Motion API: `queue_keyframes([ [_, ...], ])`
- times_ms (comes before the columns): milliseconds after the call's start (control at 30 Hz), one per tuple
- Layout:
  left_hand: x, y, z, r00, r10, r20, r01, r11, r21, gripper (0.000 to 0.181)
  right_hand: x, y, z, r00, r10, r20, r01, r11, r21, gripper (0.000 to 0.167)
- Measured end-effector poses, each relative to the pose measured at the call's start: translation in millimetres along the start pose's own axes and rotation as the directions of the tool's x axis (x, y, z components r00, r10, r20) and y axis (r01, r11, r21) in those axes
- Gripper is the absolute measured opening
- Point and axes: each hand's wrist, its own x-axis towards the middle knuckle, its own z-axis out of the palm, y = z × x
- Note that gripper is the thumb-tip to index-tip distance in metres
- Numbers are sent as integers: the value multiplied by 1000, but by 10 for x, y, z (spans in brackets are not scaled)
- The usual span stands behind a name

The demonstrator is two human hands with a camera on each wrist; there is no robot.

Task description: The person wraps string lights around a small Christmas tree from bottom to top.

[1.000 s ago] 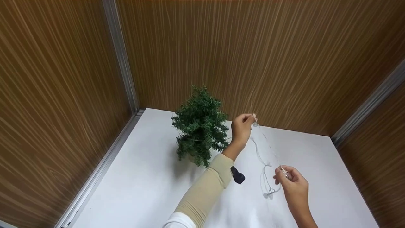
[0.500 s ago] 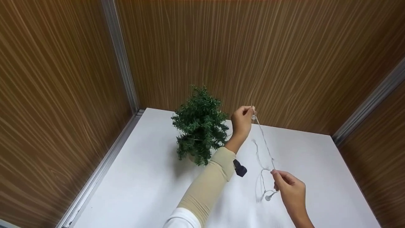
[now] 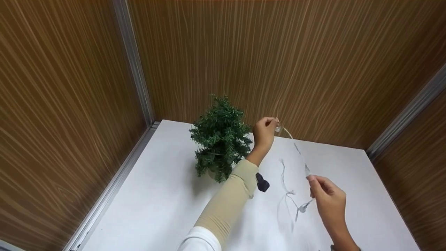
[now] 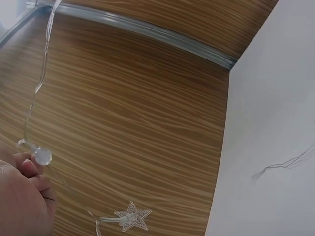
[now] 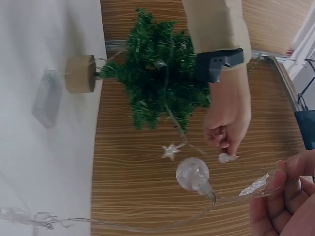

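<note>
String lights (image 3: 297, 148): how are they gripped?

A stretch beside a bulb (image 4: 43, 156) is pinched by the left hand (image 3: 264, 134); another is pinched by the right hand (image 3: 328, 200), farther right.

And the tree (image 3: 221, 139)?

It is seen left of both grips, nearer the left hand, with the held span slanted away from it.

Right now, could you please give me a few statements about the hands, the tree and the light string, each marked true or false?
1. The left hand grips the light string. True.
2. The right hand lies flat on the table. False: it holds the light string too.
3. In the head view, the tree is left of both hands. True.
4. The tree lies on its side. False: it stands upright.
5. The right wrist view shows a clear star. True.
</note>
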Motion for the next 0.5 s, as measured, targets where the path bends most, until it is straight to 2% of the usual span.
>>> queue_keyframes([
  [233,-13,-21,29,999,-14,30,13,999,32,17,362,-341,-47,989,-144,-42,145,989,16,15],
  [500,9,-58,80,998,0,66,-10,989,150,15,924,-675,75,982,-189,-7,189,973,136,23],
])
